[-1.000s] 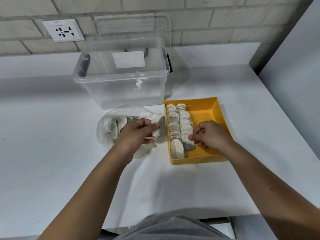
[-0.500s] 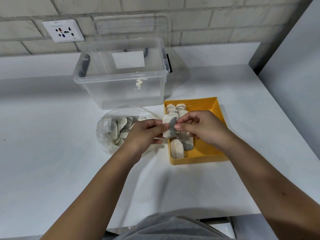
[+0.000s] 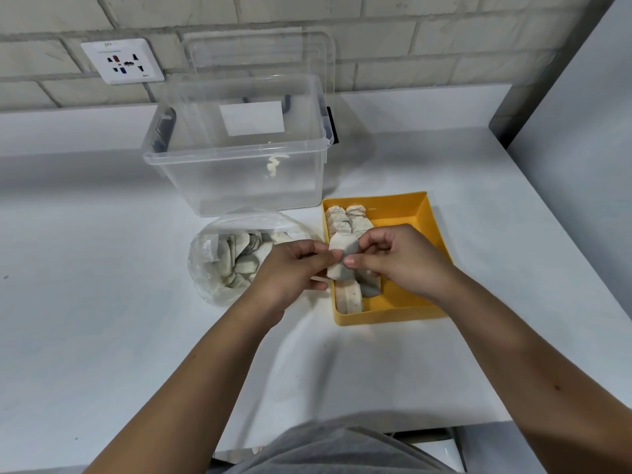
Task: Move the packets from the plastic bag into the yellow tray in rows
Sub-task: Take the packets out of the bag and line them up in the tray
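I pinch one pale paper packet between left hand and right hand above the yellow plastic tray, lining it up with the rows.

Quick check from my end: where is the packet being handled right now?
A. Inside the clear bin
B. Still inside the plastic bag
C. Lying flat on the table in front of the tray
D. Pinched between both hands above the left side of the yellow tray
D: the packet is pinched by the left hand and right hand together, above the rows in the yellow tray.
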Tool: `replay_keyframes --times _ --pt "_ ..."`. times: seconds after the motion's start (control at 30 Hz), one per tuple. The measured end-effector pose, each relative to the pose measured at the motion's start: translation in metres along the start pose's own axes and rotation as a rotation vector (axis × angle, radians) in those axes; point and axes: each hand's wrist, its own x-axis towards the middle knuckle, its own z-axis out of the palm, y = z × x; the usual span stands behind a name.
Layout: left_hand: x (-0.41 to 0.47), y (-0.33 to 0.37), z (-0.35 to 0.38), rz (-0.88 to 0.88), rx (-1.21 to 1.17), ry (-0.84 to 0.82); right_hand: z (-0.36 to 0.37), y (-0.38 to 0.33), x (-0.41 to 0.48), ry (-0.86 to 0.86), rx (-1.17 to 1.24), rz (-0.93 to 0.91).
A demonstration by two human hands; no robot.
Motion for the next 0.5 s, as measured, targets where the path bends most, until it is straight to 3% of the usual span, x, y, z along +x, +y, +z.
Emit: replay_keyframes --times 0.17,0.3,0.5 --pt "-0.001 0.000 -0.015 -0.008 -0.004 0.068 -0.024 0.016 0.001 0.089 -0.172 0.115" --pt "-0.001 0.001 -0.032 0.005 -0.015 0.138 -0.032 0.033 -0.003 -0.025 -0.269 0.291" --pt "-0.001 0.005 -0.048 0.025 -0.012 0.215 -0.012 0.038 0.002 -0.008 -0.336 0.297"
